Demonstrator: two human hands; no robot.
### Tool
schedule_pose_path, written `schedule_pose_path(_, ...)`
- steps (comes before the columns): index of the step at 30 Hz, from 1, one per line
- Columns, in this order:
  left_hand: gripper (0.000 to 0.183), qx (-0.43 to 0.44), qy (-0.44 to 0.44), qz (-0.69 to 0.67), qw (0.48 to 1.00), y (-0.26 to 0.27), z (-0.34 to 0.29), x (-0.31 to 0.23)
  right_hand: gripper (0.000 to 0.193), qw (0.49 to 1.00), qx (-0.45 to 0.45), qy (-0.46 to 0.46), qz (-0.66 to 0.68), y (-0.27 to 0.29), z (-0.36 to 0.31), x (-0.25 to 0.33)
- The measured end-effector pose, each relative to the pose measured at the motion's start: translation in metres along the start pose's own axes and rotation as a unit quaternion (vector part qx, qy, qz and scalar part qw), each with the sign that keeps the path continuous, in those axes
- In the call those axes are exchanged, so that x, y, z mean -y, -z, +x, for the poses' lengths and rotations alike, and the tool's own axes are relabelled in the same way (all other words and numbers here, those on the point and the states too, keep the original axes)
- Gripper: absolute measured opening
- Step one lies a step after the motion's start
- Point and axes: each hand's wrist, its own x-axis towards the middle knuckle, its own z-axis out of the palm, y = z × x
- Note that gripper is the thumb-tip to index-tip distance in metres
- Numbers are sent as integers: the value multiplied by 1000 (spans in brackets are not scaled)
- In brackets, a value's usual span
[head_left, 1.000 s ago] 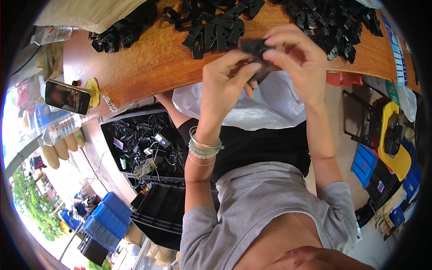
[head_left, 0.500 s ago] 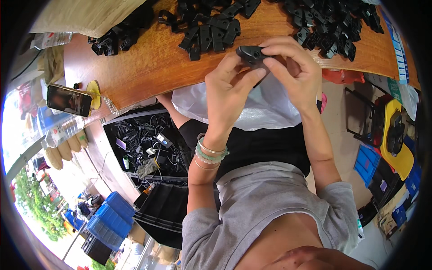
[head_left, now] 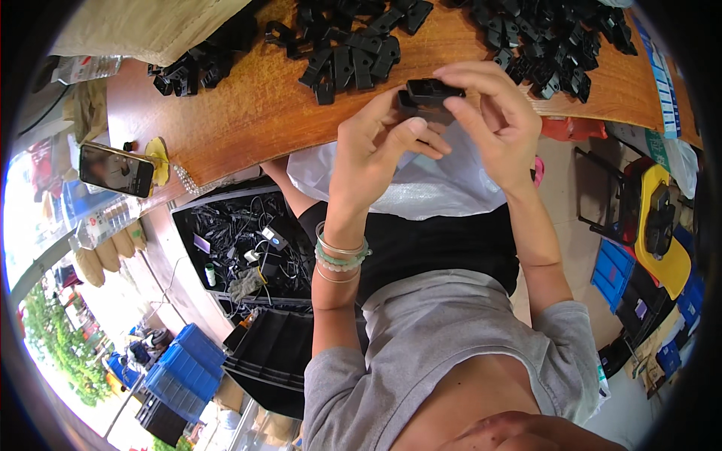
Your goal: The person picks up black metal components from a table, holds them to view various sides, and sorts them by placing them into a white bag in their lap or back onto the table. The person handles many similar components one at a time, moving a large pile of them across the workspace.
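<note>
A small black plastic part (head_left: 435, 92) is held up just past the near edge of the wooden table (head_left: 248, 120). My right hand (head_left: 492, 120) pinches its right end between thumb and fingers. Beside the part's left end, my left hand (head_left: 368, 154) has its thumb and lower fingers spread apart. Its index finger reaches toward the part, and the fingertip is hidden behind it, so contact cannot be made out. Similar black parts lie on the table in a middle heap (head_left: 350, 60), a right heap (head_left: 556, 45) and a left heap (head_left: 192, 71).
White plastic sheeting (head_left: 429, 188) lies over my lap. A phone (head_left: 115, 169) leans at the table's left edge. Below it stands a black crate (head_left: 233, 233) of cables and dark pieces. A yellow-seated chair (head_left: 665, 255) is at the right. A cardboard box (head_left: 135, 30) occupies the upper left.
The black part has turned and now shows a flatter, blockier side. My left thumb has come off it, and the left hand has shifted slightly left. My right hand still grips it.
</note>
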Motion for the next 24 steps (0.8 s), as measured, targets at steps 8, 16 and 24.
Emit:
schedule_pose_path(8, 28, -9, 0, 6, 1000, -6, 0, -5, 15, 994, 30, 37, -98, 1, -3, 2)
schedule_pose_path(16, 31, -83, -212, 305, 925, -23, 3, 10, 29, 995, -22, -92, 6, -9, -13, 1)
schedule_pose_path(24, 18, -110, -70, -301, 945, 25, 4, 1, 26, 875, -82, 128, -460, 51, -6, -5)
